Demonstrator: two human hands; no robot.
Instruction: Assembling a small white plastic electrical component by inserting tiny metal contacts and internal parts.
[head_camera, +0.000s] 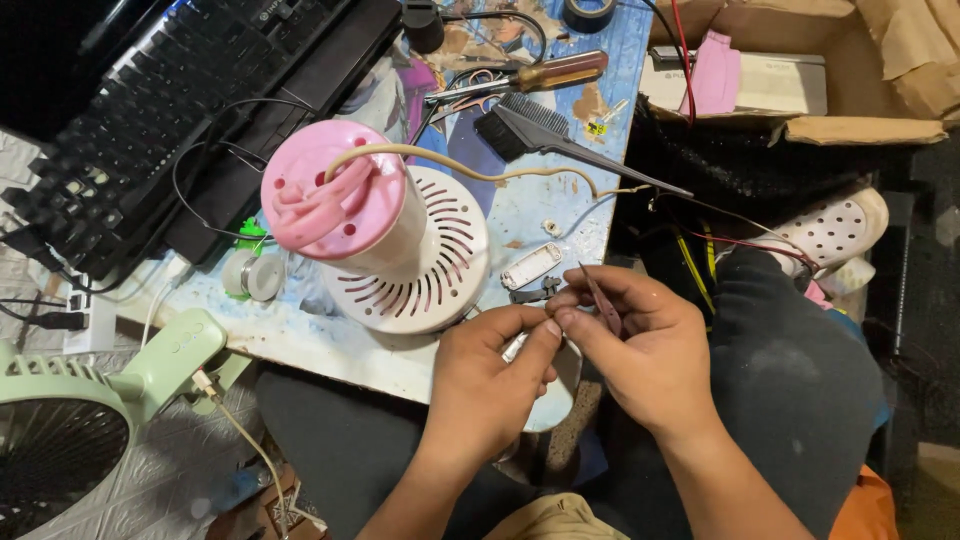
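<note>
At the near left, a green fan (70, 410) is seen. A pink-and-white fan housing (400, 240) lies on the table (300, 335). Just right, the left hand (490, 385) is pinched on a small white part (515, 346); thin tweezers (603, 300) are gripped by the right hand (640, 345), touching it.

At the top right we see an open cardboard box (880, 60), brown, with its flaps torn and folded outwards. Inside it lies a flat white rectangular package (775, 85), and a pink flat piece (715, 72) leans on its left part. Near the left edge, a small white label (76, 301) sits beside a black plug. We see no screens and no signs.
</note>
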